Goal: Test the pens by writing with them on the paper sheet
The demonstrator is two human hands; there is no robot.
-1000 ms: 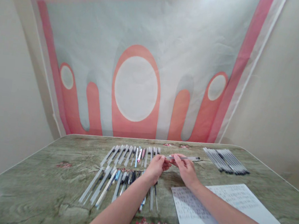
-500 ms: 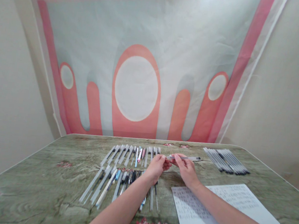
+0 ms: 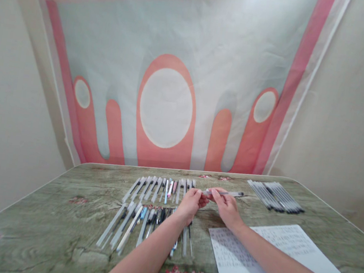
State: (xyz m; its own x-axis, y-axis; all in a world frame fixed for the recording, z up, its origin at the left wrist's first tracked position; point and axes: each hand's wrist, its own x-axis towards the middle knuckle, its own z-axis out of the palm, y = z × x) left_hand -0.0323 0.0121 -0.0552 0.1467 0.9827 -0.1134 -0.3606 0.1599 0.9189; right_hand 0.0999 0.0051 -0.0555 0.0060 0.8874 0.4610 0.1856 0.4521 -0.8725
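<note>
A clear-barrelled pen (image 3: 235, 194) with a dark end lies nearly level between my two hands, above the table. My right hand (image 3: 225, 206) pinches its barrel, and the dark end sticks out to the right. At the pen's left end, the fingers of my left hand (image 3: 190, 203) are closed; a whitish piece there is mostly hidden by the fingertips. Just left of my hands, a back row of pens (image 3: 151, 188) lies side by side. A front row of pens (image 3: 126, 227) is partly covered by my left forearm.
A tight bundle of clear pens with dark ends (image 3: 276, 196) lies at the back right. Under my right forearm is a white sheet (image 3: 301, 271) with handwriting. The wood-patterned table (image 3: 46, 226) reaches a wall hanging (image 3: 165, 107) behind it.
</note>
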